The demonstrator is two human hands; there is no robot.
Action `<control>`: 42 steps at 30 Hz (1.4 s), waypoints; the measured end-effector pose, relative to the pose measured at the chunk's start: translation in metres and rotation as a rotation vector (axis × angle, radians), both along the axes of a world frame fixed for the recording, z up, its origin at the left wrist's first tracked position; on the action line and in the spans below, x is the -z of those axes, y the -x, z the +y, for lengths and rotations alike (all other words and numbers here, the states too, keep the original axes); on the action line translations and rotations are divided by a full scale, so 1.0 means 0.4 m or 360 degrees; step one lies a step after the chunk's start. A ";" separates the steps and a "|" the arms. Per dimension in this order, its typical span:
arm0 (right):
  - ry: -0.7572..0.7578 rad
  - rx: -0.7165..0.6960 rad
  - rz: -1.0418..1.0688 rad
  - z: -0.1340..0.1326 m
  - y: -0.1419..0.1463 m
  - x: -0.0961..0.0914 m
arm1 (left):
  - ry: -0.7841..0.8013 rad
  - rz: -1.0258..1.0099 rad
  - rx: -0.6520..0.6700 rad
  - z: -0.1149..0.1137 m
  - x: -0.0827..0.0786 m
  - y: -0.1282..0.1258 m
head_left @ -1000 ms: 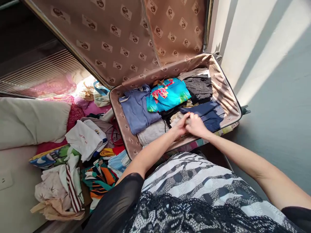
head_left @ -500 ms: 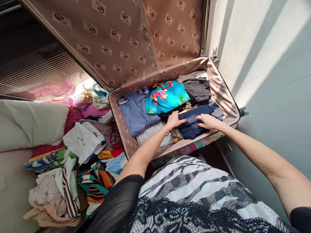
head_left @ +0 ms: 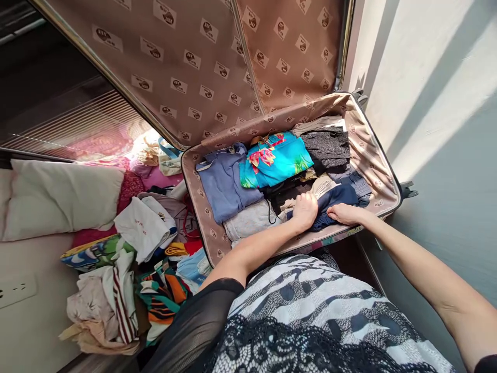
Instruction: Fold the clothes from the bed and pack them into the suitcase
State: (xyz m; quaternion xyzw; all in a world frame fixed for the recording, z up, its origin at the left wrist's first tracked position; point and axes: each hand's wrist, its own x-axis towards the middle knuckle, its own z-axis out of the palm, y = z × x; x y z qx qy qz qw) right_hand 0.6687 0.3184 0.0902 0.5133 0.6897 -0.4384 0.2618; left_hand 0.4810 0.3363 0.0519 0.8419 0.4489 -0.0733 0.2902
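Observation:
An open suitcase [head_left: 368,155] with brown printed lining lies on a bed, packed with folded clothes. My left hand [head_left: 305,210] and my right hand [head_left: 344,213] both press on a folded navy garment [head_left: 337,198] at the suitcase's near right corner. The left hand's fingers curl over the navy cloth; the right hand lies flat on its near edge. Beside it lie a grey garment [head_left: 248,220], a blue shirt [head_left: 225,181], a turquoise floral shirt [head_left: 277,160] and a dark speckled garment [head_left: 328,147].
The raised suitcase lid [head_left: 202,57] stands behind. Left of the suitcase is a loose heap of clothes [head_left: 132,269] and a white pillow [head_left: 58,199]. A pale wall [head_left: 438,103] runs along the right side.
The hands moved from the suitcase's near rim onto the navy garment, spread over it, then drew it toward the near right corner and pressed it down.

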 end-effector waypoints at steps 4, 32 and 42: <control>0.0026 0.0037 0.0017 0.008 0.002 -0.001 | 0.0047 -0.0004 0.0027 -0.003 -0.004 0.000; -0.1108 0.2010 0.0661 0.478 -0.102 0.085 | 0.0655 0.0293 0.0091 0.219 0.114 0.040; -0.1366 0.2504 0.1334 0.278 -0.229 -0.167 | 0.0649 0.0248 0.0090 0.228 0.091 0.050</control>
